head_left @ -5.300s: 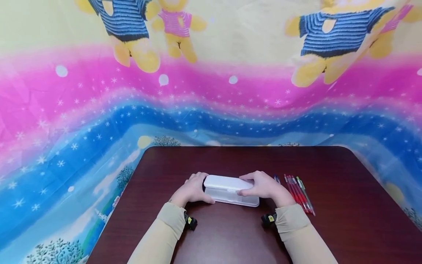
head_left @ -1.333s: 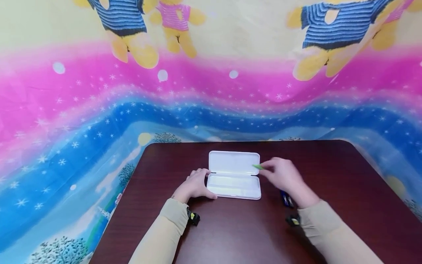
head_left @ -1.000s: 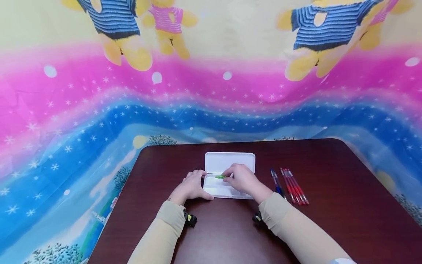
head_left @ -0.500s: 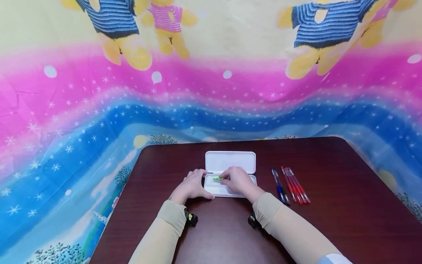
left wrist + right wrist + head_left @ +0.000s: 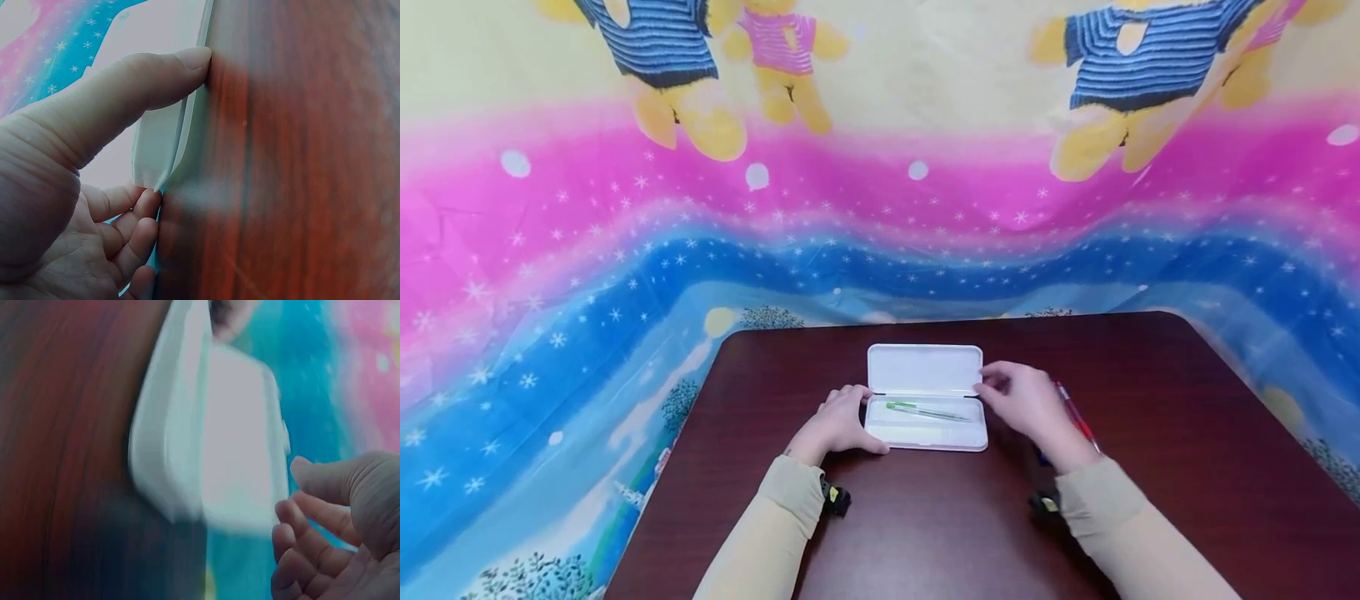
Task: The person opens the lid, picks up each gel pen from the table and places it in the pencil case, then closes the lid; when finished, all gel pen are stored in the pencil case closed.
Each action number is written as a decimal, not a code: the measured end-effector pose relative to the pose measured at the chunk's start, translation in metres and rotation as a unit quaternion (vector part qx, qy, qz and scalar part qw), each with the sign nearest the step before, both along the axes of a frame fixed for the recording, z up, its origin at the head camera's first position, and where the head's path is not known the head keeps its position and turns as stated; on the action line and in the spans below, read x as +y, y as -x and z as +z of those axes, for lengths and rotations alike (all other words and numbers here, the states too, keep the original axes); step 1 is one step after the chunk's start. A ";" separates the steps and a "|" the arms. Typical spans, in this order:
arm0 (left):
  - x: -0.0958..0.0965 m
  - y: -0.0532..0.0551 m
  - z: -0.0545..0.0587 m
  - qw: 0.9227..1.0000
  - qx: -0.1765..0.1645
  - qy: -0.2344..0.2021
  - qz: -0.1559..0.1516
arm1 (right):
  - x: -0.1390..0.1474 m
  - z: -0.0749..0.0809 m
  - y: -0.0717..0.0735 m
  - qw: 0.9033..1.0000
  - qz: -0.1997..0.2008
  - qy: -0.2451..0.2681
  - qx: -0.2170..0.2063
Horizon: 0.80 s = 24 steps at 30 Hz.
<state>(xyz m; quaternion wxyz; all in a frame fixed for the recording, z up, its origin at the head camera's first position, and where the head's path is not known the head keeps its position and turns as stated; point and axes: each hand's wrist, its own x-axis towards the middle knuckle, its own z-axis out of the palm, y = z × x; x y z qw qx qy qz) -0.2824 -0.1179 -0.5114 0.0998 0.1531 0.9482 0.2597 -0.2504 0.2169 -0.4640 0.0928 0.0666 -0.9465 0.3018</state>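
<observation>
A white pencil case (image 5: 880,433) lies on the table with its lid (image 5: 925,371) swung back. In its tray rests a green pen (image 5: 928,412), slightly slanted. My left hand (image 5: 835,425) grips the case's left end, the thumb along the front edge and the fingers round the end, as the left wrist view shows with the case (image 5: 164,134) between them. Just right of the lid, my right hand (image 5: 1026,408) is in the air with loosely bent fingers and nothing between them. The right wrist view has this hand (image 5: 337,519) beside the blurred case (image 5: 165,425).
Red pens (image 5: 1078,421) lie on the dark brown table (image 5: 910,533), partly hidden behind the right hand and wrist. A bit of a blue pen (image 5: 1043,457) shows under that wrist. A patterned cloth (image 5: 880,200) hangs behind the table.
The case was shut at first and now stands open. My right hand brought the green pen into the tray, let go of it and moved right. My left hand stays at the case.
</observation>
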 end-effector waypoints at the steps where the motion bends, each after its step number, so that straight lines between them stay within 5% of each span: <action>1: 0.000 0.000 0.000 1.000 0.001 0.001 0.000 | 0.014 0.001 -0.006 1.000 -0.017 -0.003 0.000; 6: 0.000 0.001 0.000 1.000 0.002 0.004 -0.002 | 0.077 0.001 -0.035 0.994 -0.086 -0.027 -0.055; 11: -0.001 0.002 0.001 1.000 0.007 0.005 -0.002 | 0.116 -0.005 -0.047 0.984 -0.105 -0.039 -0.140; 24: -0.001 0.001 -0.001 1.000 0.005 0.007 -0.004 | 0.133 -0.024 -0.048 0.968 -0.128 -0.029 -0.214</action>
